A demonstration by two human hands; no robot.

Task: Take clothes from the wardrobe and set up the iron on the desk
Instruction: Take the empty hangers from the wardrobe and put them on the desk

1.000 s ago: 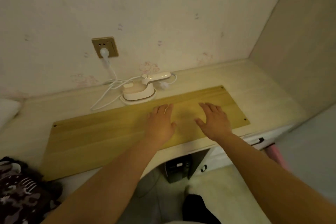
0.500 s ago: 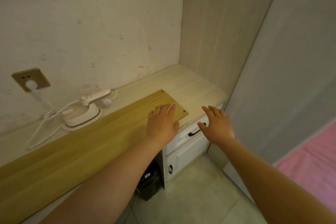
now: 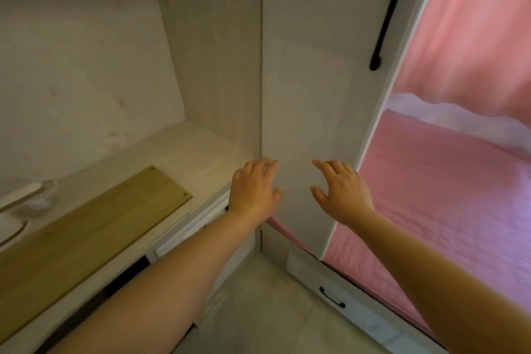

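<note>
Wardrobe door [image 3: 310,80] pale, black handle [image 3: 388,23] | left hand [image 3: 254,191], right hand [image 3: 343,190]: fingers apart, empty

Views: one only, the head camera, so no second view shares any part of the scene.
Position: worn on the person's head, above both outstretched forearms.
Facing: forward and down, at the closed wardrobe door [image 3: 310,112] with its black handle [image 3: 388,23] near the upper right.
Nearness: close; the left hand [image 3: 253,191] and right hand [image 3: 342,192] sit at the centre, before the door's lower part.
Left margin: the right end of the desk [image 3: 178,149] and the wooden board [image 3: 94,221] on it.
Right margin: a pink bed [image 3: 448,204].
Lens: wide-angle (straight edges lean outward toward the frame's sides).
Sharpness: soft, smeared at the left edge.
</note>
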